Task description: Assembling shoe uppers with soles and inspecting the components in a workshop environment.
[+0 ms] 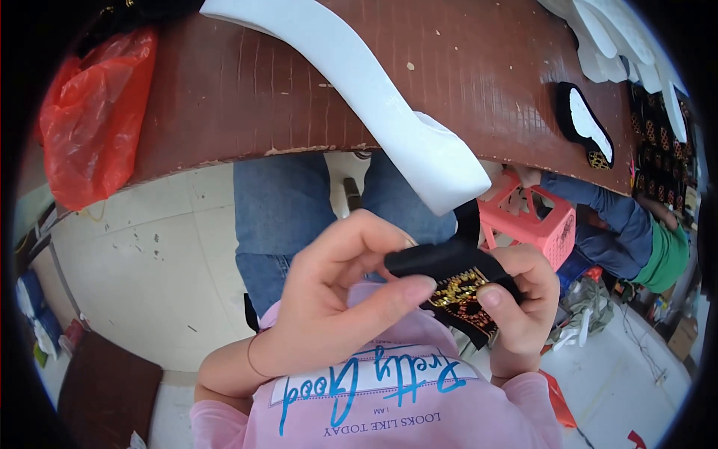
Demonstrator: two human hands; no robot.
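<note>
A pink shirt [486, 425] with short sleeves [540, 404] fills the bottom of the picture. On its front is a white box [375, 379] with big, curly blue letters [404, 372] and small purple letters [383, 425] below. Blue jeans [280, 206] cover both legs in the middle. A thin brown band [250, 355] goes round the left arm [228, 367], lower left.

1. Cloth [441, 258] is hiding some fingertips of the left hand [333, 292] and right hand [527, 299].
2. White strip [359, 78] is running past the top edge.
3. Table [299, 112] is covering part of the stool [555, 230].
</note>
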